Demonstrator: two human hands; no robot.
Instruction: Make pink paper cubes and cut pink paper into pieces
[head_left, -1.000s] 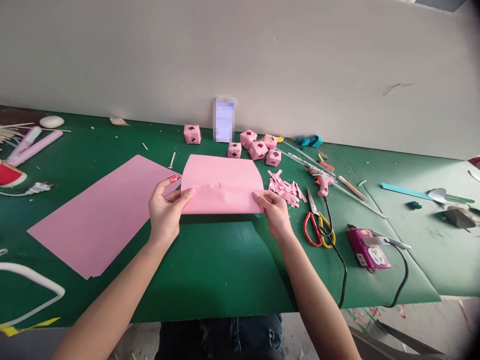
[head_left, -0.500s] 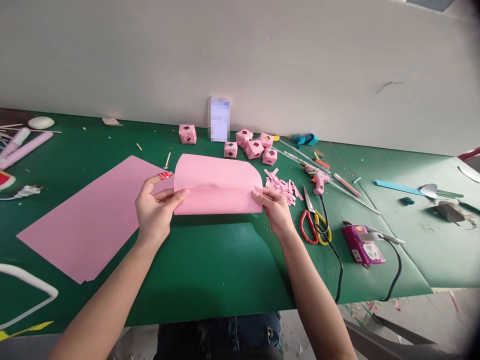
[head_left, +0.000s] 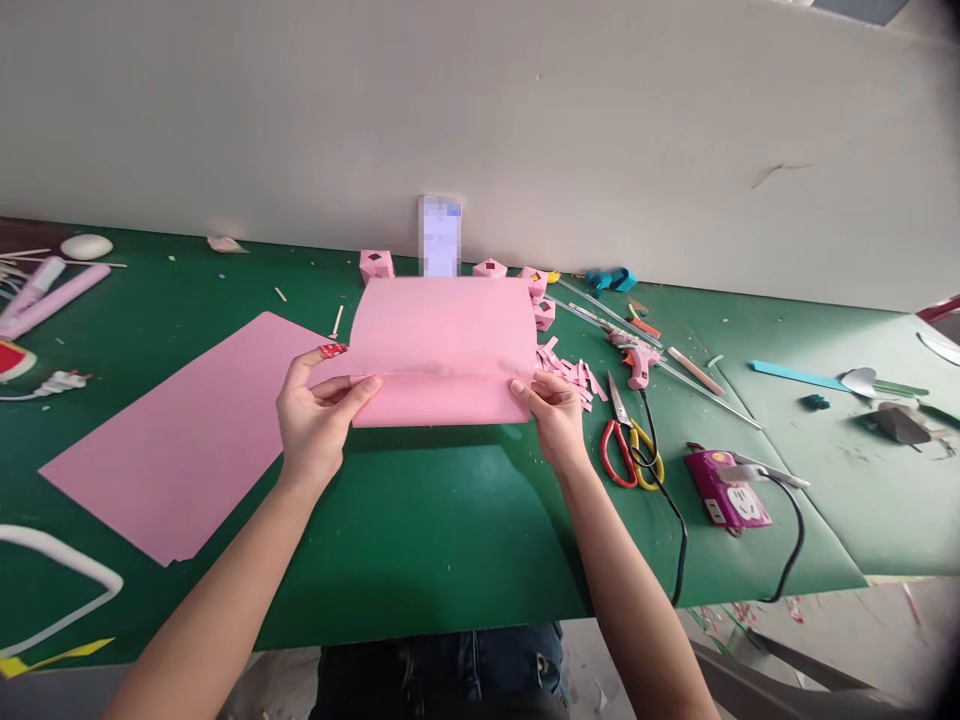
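Note:
Between my two hands a pink paper sheet [head_left: 446, 330] is held up off the table, its near part folded over and its far part standing up in a curve. My left hand [head_left: 319, 415] pinches its left edge, thumb on top; a red patterned covering shows on one fingertip. My right hand [head_left: 551, 410] pinches the right edge the same way. Flat on the table to the left lies a larger pink sheet [head_left: 187, 430], one corner behind my left hand. Small pink paper boxes with cut-out holes, such as the leftmost box [head_left: 376, 264], stand behind the held sheet, some partly hidden.
Right of my hands lie pink paper strips [head_left: 574, 378], scissors [head_left: 628, 440], a pink glue gun [head_left: 637, 362] with a black cord, and a purple power socket [head_left: 727, 490]. A phone [head_left: 440, 235] leans on the wall [head_left: 300, 120]. Far left are markers [head_left: 64, 295] on the green table [head_left: 420, 560].
The far part of the held sheet has risen and now hides some of the boxes and the phone's lower end. Both hands keep their pinch on the edges. The view has shifted slightly.

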